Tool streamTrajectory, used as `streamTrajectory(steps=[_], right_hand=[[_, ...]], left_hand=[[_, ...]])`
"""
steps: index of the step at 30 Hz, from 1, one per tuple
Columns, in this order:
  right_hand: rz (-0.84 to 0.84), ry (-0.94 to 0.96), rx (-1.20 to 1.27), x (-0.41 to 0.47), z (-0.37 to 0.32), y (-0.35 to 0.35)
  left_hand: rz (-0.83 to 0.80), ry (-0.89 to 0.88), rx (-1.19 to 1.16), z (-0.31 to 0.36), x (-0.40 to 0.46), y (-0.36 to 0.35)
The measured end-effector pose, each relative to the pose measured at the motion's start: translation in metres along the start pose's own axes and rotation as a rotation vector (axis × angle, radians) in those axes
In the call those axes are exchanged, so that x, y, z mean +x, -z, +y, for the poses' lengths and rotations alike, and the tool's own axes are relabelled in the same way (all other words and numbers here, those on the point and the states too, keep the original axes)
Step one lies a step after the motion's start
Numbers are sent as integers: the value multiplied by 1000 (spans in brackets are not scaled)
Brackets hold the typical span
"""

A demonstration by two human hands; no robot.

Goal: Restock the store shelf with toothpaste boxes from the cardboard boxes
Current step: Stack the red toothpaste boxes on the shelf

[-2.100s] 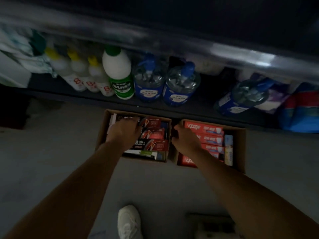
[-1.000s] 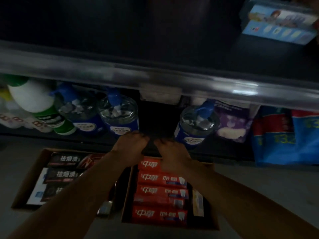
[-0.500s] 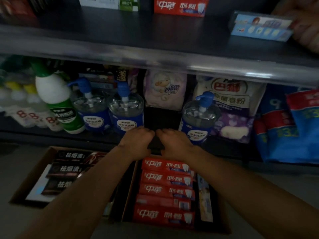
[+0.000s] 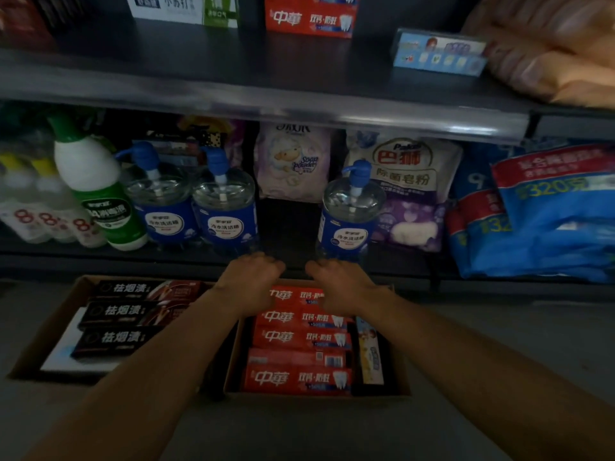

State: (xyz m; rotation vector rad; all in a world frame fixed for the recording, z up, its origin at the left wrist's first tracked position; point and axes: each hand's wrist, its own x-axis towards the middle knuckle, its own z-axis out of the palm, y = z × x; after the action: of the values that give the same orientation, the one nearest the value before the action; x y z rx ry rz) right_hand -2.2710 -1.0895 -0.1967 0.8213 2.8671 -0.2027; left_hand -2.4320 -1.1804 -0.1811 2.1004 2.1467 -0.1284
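Observation:
Two open cardboard boxes stand on the floor below the shelves. The right cardboard box (image 4: 233,371) holds several red toothpaste boxes (image 4: 299,377) lying flat. The left cardboard box (image 4: 36,344) holds black toothpaste boxes (image 4: 123,339). My left hand (image 4: 249,274) and my right hand (image 4: 339,281) are side by side at the far rim of the right box, knuckles up, fingers curled down over the rim with their tips hidden. On the upper shelf (image 4: 199,71) stand a red toothpaste box (image 4: 309,18) and a small blue box (image 4: 439,53).
The lower shelf carries a green-and-white bottle (image 4: 96,194), pump bottles (image 4: 226,207) with blue labels, soap powder bags (image 4: 402,174) and blue bags (image 4: 549,211). Orange packs (image 4: 559,44) lie at the upper shelf's right end. A white-and-green box (image 4: 183,8) stands at the upper left.
The view has tilted up from the floor, bringing the upper shelf into sight. My left hand left the black boxes and joined the right at the right box's far rim; they now sit slightly apart.

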Motion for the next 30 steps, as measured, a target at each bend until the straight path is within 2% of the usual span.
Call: streamTrajectory(steps=[4, 10, 16, 22, 30], right_hand=[[-116, -29, 118, -14, 4, -20], [-194, -53, 127, -41, 7, -53], [-185, -12, 68, -40, 6, -89], [-216, -48, 46, -35, 6, -111], [-267, -33, 41, -27, 10, -110]], left_hand=[[-48, -12, -26, 8, -3, -13], [-121, -16, -34, 17, -14, -28], [-172, -14, -59, 23, -15, -40], [-190, -8, -57, 11, -11, -49], [-194, 17, -93, -7, -12, -45]])
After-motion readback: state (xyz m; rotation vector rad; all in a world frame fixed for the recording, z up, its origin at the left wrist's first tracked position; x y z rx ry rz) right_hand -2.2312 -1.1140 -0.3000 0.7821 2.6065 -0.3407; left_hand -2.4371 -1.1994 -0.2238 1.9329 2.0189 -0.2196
